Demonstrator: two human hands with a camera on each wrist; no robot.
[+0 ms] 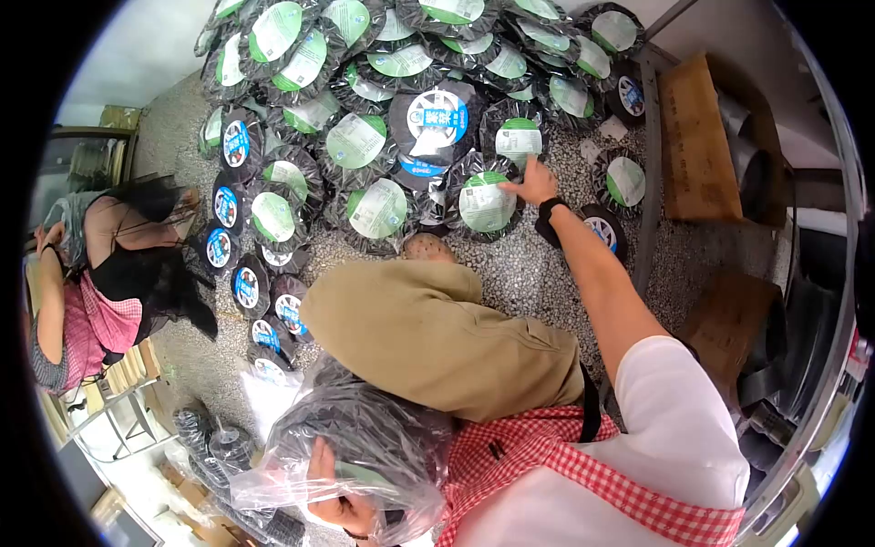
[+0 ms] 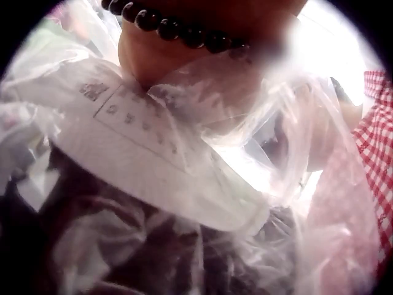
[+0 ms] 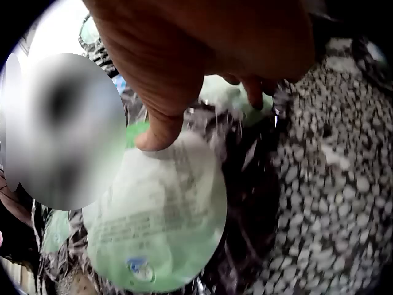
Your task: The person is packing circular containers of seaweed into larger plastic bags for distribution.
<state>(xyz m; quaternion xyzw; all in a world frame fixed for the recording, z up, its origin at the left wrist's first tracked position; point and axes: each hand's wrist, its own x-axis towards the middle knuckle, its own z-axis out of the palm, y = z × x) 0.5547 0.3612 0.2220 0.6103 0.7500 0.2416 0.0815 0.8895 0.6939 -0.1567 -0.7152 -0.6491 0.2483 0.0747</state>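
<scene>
My right hand (image 1: 536, 185) is over two round black packs of dried seaweed in clear wrap. Its thumb (image 3: 161, 134) touches the white-and-green label of the nearer seaweed pack (image 1: 488, 202). The fingers reach over the farther seaweed pack (image 1: 518, 139), spread well apart from the thumb. My left hand (image 1: 339, 488) is in a large clear plastic bag (image 1: 273, 483) beside my lap, its fingers straight. A dark pack with a printed white label (image 2: 141, 135) lies against it inside the bag. Crinkled plastic partly hides that hand in the left wrist view.
A tall heap of similar packs (image 1: 401, 64) rises ahead on the speckled floor (image 1: 524, 273). Cardboard boxes (image 1: 697, 137) stand behind a metal post (image 1: 649, 137) at right. Another person (image 1: 100, 301) sits at left. Blue-labelled packs (image 1: 246, 287) lie nearby.
</scene>
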